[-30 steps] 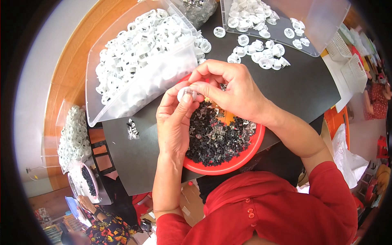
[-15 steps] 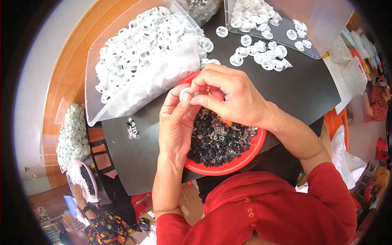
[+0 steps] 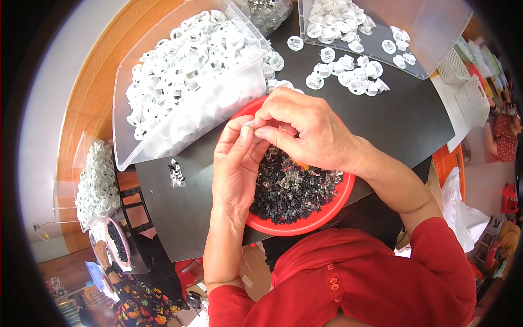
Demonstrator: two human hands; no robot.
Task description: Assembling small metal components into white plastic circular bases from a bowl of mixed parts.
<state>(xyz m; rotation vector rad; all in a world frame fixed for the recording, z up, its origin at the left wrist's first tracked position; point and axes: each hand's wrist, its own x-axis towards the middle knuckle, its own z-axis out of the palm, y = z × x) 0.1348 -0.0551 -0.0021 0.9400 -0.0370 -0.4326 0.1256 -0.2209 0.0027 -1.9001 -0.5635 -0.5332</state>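
Above a red basin [image 3: 305,228], my left hand [image 3: 234,163] pinches a small white round plastic part [image 3: 250,124] between thumb and fingers. Only a sliver of that part shows among the fingertips. My right hand [image 3: 310,125] meets it from the right, its thumb and forefinger pressed together against the part. Whatever is between those right fingertips is hidden. Beneath both hands, the basin holds a heap of small black and clear plastic pieces [image 3: 294,193].
A clear bin [image 3: 185,139] piled with white round parts stands at the left. Loose white parts [image 3: 357,76] lie near a second clear bin [image 3: 376,57]. Small black-and-white pieces [image 3: 176,174] lie left of the basin. Another person's hand [image 3: 102,253] is at lower left.
The white part has turned or sunk between my fingertips, so less of it shows. Both hands keep nearly the same place. The other person's hand has shifted slightly.
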